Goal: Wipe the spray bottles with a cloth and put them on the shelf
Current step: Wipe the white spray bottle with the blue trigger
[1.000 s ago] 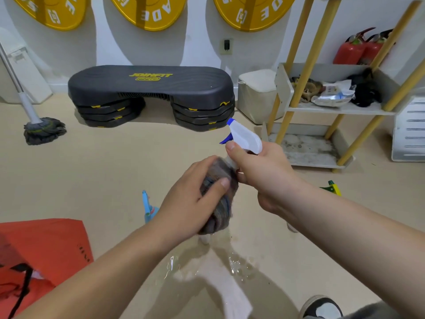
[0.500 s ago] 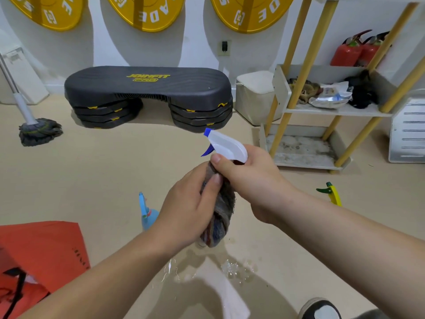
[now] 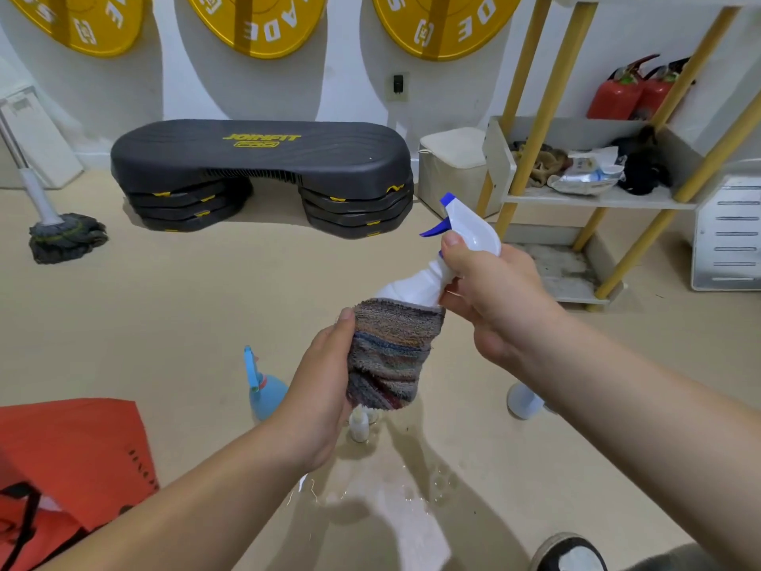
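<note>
Since the earlier frames, the cloth [image 3: 391, 352] has slid down the white spray bottle [image 3: 416, 284], baring its shoulder, and the nozzle now points higher.

Right hand [image 3: 494, 298]: fingers and thumb curled round the bottle neck, just under the blue trigger. Left hand [image 3: 325, 389]: wrapped round the cloth, which sleeves the lower body of the bottle. The bottle is held in the air above a wet patch [image 3: 370, 492] on the floor [image 3: 164, 323], well short of the shelf [image 3: 597, 199].

Progress, as judged: wiping of this bottle is under way and placing is not yet done. No spray bottle is visible on the shelf. A blue spray bottle [image 3: 265, 389] stands on the floor beside the left hand. A small pale bottle [image 3: 359, 426] stands below the cloth, and a pale base [image 3: 525, 401] shows behind the right forearm. These appear to remain.

Legible writing: "JOINFIT PRO" in yellow on the black step platform [image 3: 263, 158]. The yellow wall plates [image 3: 280, 43] show cut-off letters only. Print on the red bag [image 3: 70, 447] is too small to read.
</note>
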Demonstrator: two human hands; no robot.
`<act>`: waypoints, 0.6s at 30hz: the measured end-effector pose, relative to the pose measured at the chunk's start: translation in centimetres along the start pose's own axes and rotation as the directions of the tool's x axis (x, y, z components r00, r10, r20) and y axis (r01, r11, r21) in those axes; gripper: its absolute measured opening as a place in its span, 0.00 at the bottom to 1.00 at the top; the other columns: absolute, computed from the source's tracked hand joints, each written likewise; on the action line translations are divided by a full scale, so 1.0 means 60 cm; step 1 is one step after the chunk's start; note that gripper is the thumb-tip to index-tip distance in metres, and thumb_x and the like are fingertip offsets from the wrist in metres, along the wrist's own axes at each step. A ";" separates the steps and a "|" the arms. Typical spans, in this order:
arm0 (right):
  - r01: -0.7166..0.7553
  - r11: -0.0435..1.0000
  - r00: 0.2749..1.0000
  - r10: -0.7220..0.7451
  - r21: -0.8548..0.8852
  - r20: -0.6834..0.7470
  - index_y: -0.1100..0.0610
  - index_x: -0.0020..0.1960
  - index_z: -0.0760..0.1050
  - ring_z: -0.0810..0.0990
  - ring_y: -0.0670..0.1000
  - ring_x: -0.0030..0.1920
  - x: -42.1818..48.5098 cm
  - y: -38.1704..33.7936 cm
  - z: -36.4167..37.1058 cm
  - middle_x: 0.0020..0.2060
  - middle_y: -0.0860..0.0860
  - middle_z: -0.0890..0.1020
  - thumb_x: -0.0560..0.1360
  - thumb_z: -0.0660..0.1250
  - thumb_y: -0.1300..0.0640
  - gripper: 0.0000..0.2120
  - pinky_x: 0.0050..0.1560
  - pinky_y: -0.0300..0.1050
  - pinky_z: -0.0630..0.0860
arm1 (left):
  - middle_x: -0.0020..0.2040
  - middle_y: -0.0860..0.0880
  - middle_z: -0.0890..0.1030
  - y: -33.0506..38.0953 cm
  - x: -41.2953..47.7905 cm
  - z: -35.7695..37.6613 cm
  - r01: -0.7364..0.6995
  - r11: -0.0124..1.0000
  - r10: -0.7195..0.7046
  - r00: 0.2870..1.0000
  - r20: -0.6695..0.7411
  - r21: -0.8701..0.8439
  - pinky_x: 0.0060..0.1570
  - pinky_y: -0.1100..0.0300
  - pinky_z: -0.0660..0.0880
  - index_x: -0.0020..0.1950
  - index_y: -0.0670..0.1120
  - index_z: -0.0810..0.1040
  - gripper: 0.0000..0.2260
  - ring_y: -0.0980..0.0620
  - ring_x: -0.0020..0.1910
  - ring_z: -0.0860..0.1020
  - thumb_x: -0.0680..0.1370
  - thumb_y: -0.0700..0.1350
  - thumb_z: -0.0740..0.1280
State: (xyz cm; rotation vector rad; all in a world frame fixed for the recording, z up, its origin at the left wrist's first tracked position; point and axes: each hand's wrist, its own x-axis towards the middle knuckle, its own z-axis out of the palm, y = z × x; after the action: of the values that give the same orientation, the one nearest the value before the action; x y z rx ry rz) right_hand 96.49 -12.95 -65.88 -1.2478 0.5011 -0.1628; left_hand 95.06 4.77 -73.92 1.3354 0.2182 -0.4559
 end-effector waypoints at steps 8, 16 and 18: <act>-0.026 0.998 0.999 0.027 -0.051 0.020 0.53 0.60 0.80 0.87 0.57 0.56 -0.012 0.011 0.005 0.55 0.54 0.87 0.82 0.70 0.55 0.07 0.60 0.59 0.83 | 0.56 0.49 0.87 -0.004 -0.010 0.010 -0.007 0.973 0.062 0.971 -0.232 0.232 0.65 0.43 0.78 0.61 0.49 0.81 0.21 0.47 0.58 0.84 0.86 0.61 0.54; 0.200 0.933 0.971 -0.148 -0.300 0.187 0.52 0.57 0.81 0.83 0.49 0.45 -0.046 0.021 0.041 0.43 0.50 0.85 0.79 0.72 0.51 0.09 0.50 0.47 0.81 | 0.59 0.55 0.78 0.030 -0.046 0.025 -0.516 0.345 0.662 0.726 0.186 0.784 0.58 0.56 0.72 0.69 0.52 0.74 0.16 0.53 0.59 0.76 0.84 0.50 0.54; 0.193 0.918 0.965 -0.113 -0.348 0.238 0.51 0.54 0.80 0.85 0.49 0.46 -0.060 0.028 0.049 0.46 0.53 0.86 0.80 0.72 0.52 0.05 0.47 0.45 0.80 | 0.56 0.56 0.79 0.042 -0.047 0.025 -0.495 0.321 0.641 0.741 0.200 0.807 0.53 0.52 0.75 0.67 0.54 0.74 0.15 0.52 0.55 0.77 0.82 0.49 0.57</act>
State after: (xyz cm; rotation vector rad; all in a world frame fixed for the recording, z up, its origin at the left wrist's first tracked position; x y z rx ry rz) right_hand 94.36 -8.47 -65.80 -1.6547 0.2502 -0.0659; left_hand 93.51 4.24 -70.21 2.2805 -0.4370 0.2477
